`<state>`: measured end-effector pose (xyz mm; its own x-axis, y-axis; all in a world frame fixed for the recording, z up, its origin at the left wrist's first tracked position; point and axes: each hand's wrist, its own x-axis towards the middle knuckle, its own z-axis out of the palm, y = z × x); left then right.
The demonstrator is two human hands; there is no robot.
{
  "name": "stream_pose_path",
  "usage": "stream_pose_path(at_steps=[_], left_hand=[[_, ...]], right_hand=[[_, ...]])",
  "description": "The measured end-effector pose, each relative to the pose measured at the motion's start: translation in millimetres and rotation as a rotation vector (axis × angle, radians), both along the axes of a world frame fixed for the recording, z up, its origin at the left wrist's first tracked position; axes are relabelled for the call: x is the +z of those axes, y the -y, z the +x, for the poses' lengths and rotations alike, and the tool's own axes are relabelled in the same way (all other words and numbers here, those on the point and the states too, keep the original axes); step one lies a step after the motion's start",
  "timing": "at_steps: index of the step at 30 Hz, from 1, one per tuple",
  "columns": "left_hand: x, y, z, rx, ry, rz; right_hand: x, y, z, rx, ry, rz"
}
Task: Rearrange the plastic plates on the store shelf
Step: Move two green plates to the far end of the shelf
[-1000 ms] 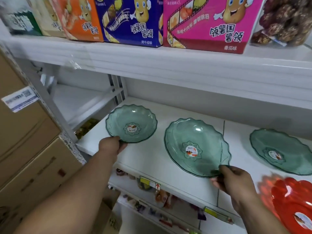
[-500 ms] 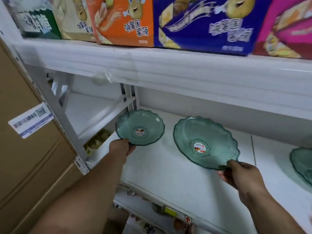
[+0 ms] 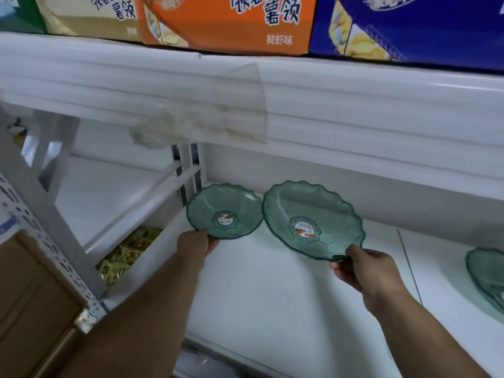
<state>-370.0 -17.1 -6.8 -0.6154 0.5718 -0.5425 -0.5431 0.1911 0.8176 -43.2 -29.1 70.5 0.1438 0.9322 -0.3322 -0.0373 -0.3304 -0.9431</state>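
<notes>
My left hand (image 3: 197, 242) grips the near rim of a small green scalloped plastic plate (image 3: 240, 205) with a round sticker at its centre. My right hand (image 3: 362, 267) pinches the near right rim of a larger green oval plate (image 3: 327, 211), also stickered. Both plates tilt toward me, side by side and nearly touching, over the back left part of the white shelf (image 3: 267, 290). A third green plate (image 3: 488, 274) lies on the shelf at the far right, cut off by the frame edge.
The upper shelf's white front edge (image 3: 354, 105) hangs low overhead, carrying orange (image 3: 226, 20) and blue (image 3: 409, 25) snack boxes. A grey perforated upright (image 3: 46, 241) and a diagonal brace stand left. Cardboard boxes (image 3: 30, 309) sit at lower left, gold-wrapped goods (image 3: 128, 249) below.
Both hands have carried their plates further back and left over the shelf, and the plates have come closer together. The view has shifted left, so the red plates are out of sight.
</notes>
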Motion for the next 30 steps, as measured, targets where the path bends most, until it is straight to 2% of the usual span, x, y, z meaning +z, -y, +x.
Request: stream_pose_path(at_steps=[11, 17, 22, 27, 30], left_hand=[[-10.2, -5.7, -14.6, -0.02, 0.113, 0.136], [-22.8, 3.3, -9.6, -0.046, 0.04, 0.206], [-17.0, 7.7, -8.0, -0.07, 0.073, 0.261], [-12.8, 9.7, -9.3, 0.003, 0.204, 0.351], [-15.0, 11.1, -9.0, -0.021, 0.171, 0.344]], right_hand=[[-4.4, -21.3, -57.8, 0.08, 0.019, -0.069], [-7.8, -51.0, -121.2, 0.182, 0.004, -0.08], [-9.3, -70.2, -170.2, 0.272, 0.055, -0.079], [-19.9, -83.7, -189.6, 0.318, 0.13, -0.12], [-24.7, -87.3, -196.9, 0.321, 0.149, -0.141]])
